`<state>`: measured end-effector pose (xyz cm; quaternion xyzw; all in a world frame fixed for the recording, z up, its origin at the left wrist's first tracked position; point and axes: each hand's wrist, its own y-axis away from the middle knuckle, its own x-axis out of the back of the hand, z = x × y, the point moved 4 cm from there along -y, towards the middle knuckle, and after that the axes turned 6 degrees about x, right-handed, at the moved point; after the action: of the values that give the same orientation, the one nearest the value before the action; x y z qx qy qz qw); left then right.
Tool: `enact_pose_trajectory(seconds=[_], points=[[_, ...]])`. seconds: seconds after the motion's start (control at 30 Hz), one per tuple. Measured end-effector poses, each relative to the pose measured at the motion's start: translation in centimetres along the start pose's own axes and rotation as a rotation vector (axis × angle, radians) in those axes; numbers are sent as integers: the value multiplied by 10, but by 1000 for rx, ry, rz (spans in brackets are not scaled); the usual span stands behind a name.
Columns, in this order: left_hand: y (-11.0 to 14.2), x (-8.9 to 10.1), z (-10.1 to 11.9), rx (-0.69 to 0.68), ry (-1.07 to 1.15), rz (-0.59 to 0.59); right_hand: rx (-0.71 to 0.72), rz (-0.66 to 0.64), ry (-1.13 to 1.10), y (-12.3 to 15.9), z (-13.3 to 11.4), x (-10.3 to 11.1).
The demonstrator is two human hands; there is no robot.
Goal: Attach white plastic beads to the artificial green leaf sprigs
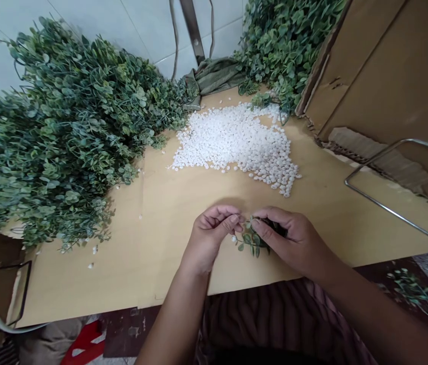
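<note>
My right hand (288, 229) is closed around a small sprig of green artificial leaves (252, 240), whose leafy end hangs out below the fingers. Close beside it, my left hand (217, 223) has thumb and fingertips pinched together; what they hold, if anything, is too small to make out. A small white piece (234, 238) shows at the tip of one stem, just under the left fingertips. Both hands are above the front of the tan tabletop (176, 203). Beyond them lies a spread-out pile of small white pieces (232, 137).
A large heap of green artificial foliage (73, 121) covers the left side. More foliage (289, 45) stands at the back right, against a cardboard box (392, 66). A bent metal wire frame (384, 152) juts in at right. A dark cloth (217, 76) lies at the back.
</note>
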<state>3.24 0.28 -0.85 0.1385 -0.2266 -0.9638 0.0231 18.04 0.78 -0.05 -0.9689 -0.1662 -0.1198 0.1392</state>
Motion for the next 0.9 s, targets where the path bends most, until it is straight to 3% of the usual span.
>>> enact_pose_trajectory(seconds=[0.13,0.9], points=[[0,2,-2,62,144,17,44,-7,42,-4,-6,-5],[-4,-3,-5,-33,-53,63,65,115,252,-8,-2,-8]])
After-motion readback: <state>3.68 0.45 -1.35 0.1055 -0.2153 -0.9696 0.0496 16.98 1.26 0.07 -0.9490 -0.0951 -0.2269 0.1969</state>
